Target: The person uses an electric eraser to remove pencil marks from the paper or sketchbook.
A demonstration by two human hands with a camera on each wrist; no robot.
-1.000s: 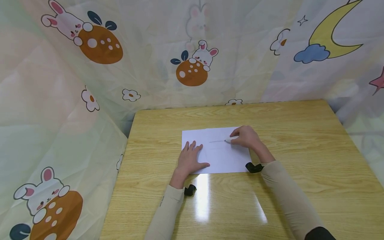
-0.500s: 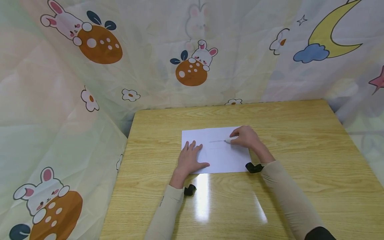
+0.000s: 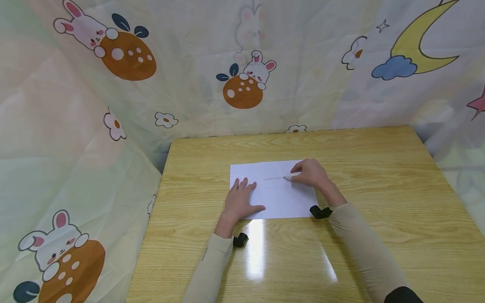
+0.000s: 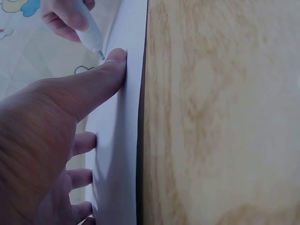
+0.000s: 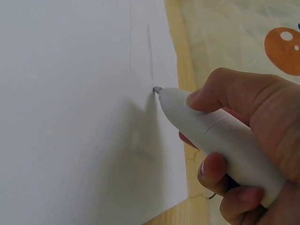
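A white sheet of paper [image 3: 282, 202] lies on the wooden table. My left hand [image 3: 239, 202] rests on its left part with fingers spread and thumb stretched out, as the left wrist view also shows at the thumb [image 4: 101, 86]. My right hand [image 3: 311, 173] grips a thick white pen-shaped tool [image 5: 211, 129] with a narrow metal tip. In the right wrist view the thumb lies along its upper side and fingers curl beneath. The tip meets the paper at one end of a thin dark line [image 5: 150, 51]. A fainter line runs beside it. The tool's rear end is hidden by the palm.
The wooden table [image 3: 363, 168] extends around the paper on all sides. Behind it and to the left hangs a printed curtain [image 3: 182, 63] with rabbits, flowers and a moon. Black wrist mounts [image 3: 320, 211] sit at both sleeves. Light reflects off the tabletop in front of the paper.
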